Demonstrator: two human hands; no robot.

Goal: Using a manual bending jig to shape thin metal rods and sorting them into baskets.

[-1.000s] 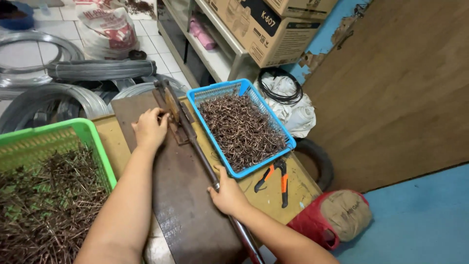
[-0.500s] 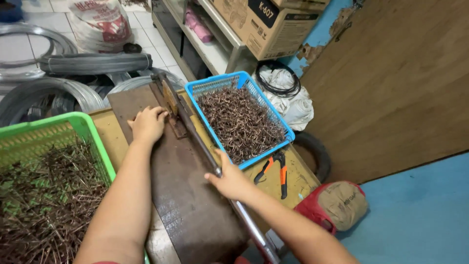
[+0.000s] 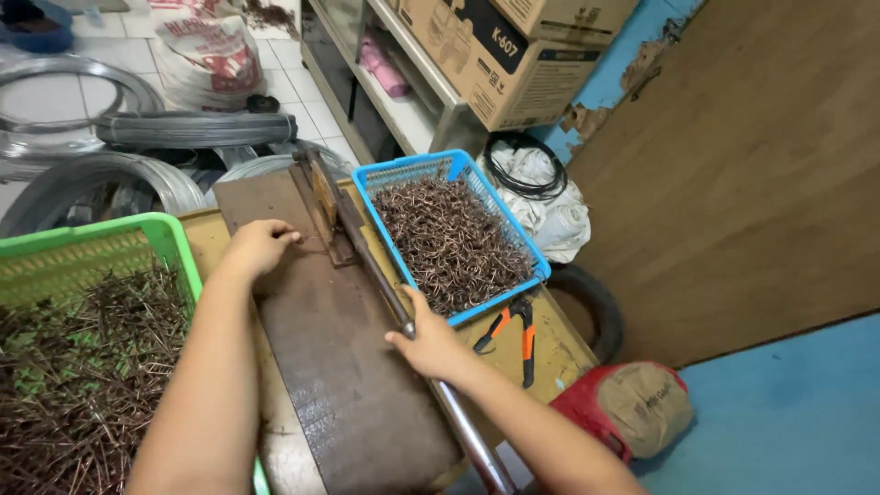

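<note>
- Two baskets flanking a worn brown metal plate [image 3: 339, 367] on a yellow-green bench [image 3: 550, 344], tiled floor and grey wire coils [image 3: 82, 174] beyond.
- Far left: green basket [image 3: 170, 234] heaped with straight dark wire pieces.
- Left hand [image 3: 257, 246] resting on the plate, fingers curled loosely, fingertips by the hinge block; whether pinching a wire piece, cannot tell.
- Centre: long lever handle [image 3: 367, 252], rusty near the pivot, shiny steel lower down, lying low along the plate's right edge.
- Right hand [image 3: 431, 344] wrapped around that handle.
- Right: blue basket [image 3: 403, 170] full of bent coppery wire, orange-handled pliers [image 3: 513, 330] just beside it, cardboard boxes [image 3: 500, 50] on a shelf, brown wooden panel [image 3: 752, 165].
</note>
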